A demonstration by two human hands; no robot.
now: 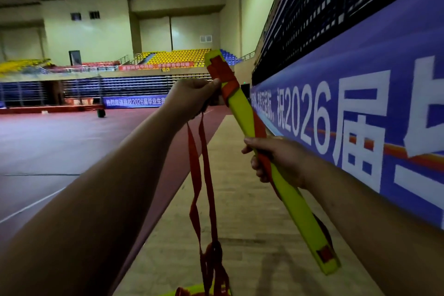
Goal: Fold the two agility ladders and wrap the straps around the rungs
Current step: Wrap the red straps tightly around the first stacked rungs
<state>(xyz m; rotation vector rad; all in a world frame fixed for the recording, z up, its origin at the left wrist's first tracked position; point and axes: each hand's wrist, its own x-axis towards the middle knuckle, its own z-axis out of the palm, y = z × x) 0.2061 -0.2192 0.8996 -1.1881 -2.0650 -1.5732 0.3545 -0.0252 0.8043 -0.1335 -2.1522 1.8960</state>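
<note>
By banner [408, 31], strap-wound yellow rungs [242, 109]: R fingers [257, 166] grip them, L fingers [212, 83] pinch orange strap [222, 72].

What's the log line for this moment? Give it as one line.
left grip: pinches strap near top | right grip: holds rungs mid-length | strap: partly wrapped, loose end hanging | stage: wrapping

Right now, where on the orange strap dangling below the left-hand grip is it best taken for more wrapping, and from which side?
Probably the two flat runs of the strap just under the left-hand grip, from the open floor side. There they hang straight and side by side; lower down they bunch up, and the rung bundle in the right-hand grip blocks the other side.
</note>
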